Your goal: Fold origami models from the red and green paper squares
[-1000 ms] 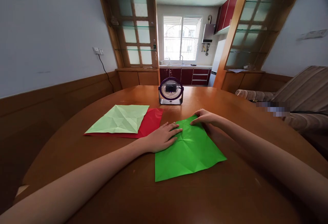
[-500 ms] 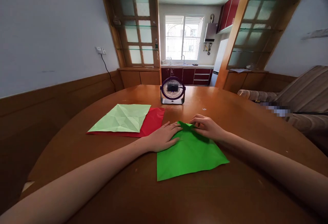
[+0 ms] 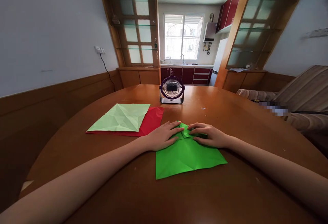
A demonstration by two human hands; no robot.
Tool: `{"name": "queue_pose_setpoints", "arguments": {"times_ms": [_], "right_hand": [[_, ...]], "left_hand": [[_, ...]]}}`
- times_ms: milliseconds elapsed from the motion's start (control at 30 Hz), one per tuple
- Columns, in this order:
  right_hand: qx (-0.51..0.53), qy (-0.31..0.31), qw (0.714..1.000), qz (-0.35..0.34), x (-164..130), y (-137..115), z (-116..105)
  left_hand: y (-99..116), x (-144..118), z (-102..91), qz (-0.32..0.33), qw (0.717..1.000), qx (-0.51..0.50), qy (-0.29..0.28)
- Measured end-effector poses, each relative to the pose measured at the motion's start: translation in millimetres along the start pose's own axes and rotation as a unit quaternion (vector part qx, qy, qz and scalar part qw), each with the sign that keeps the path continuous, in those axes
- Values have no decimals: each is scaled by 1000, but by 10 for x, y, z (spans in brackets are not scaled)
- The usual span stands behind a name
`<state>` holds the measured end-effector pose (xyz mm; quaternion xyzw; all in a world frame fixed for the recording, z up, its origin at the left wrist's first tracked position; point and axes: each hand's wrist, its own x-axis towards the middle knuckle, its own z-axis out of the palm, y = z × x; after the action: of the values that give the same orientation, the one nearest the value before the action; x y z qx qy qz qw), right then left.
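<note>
On a broad table (image 3: 115, 196) of glossy orange-brown wood, at the near middle and below both hands: one green paper (image 3: 189, 155), vivid and smooth, with faint crease lines across the near part and straight, sharp-cornered edges, slightly wavy along the near side. At the far end, a small folded flap (image 3: 185, 131) in angular facets, lighter and darker green by turns.

Laid flat over the left part of that fold, palm down and fingers loosely spread: the left hand (image 3: 164, 137), pressing without clasping. Bent over the right part, fingertips at the flap and thumb set apart from them: the right hand (image 3: 211, 136). Impossible to tell there a pinch from a light touch, with the contact hidden under the fingers. Dark shadow in the gap beneath; likewise hidden, the paper's far right portion.

To the left, well apart from the green paper, a pale green sheet (image 3: 121, 118) with a star-like web of creases, lying on a smoother red sheet (image 3: 151, 121) and covering most of it. Farther back, a round fan (image 3: 171, 88) with thin radial ribs and a dark rim on a stand.

Cut off at the frame's edges: the left forearm (image 3: 84, 179), the right forearm (image 3: 276, 169) and a striped fabric armchair (image 3: 304, 90). On its seat, a pixelated patch (image 3: 274, 108), unreadable.
</note>
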<state>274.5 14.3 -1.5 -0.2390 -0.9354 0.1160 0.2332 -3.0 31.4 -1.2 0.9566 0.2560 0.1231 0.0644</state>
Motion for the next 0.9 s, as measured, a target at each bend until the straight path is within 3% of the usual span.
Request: {"name": "queue_pose_setpoints", "arguments": {"times_ms": [167,400,600,700,800,900], "right_hand": [[-64,-10,997,-39,-6,-24,0],[-199,-85,971,-97,26,-93,-29],[-192,-75,973,-99,27,-81,-21],[-182,-67,976,-100,26,-77,-15],[-180,-69,977,-91,26,-79,-11],[-172,-71,979,-87,24,-81,-10]], "left_hand": [[-26,14,15,2,1000,-2,-20],[-39,15,26,2,999,15,-35],[-35,65,-46,-2,999,3,-49],[-4,175,-63,-21,999,17,-24],[-1,294,3,-31,999,38,5],[-39,356,100,-22,999,28,-16]]}}
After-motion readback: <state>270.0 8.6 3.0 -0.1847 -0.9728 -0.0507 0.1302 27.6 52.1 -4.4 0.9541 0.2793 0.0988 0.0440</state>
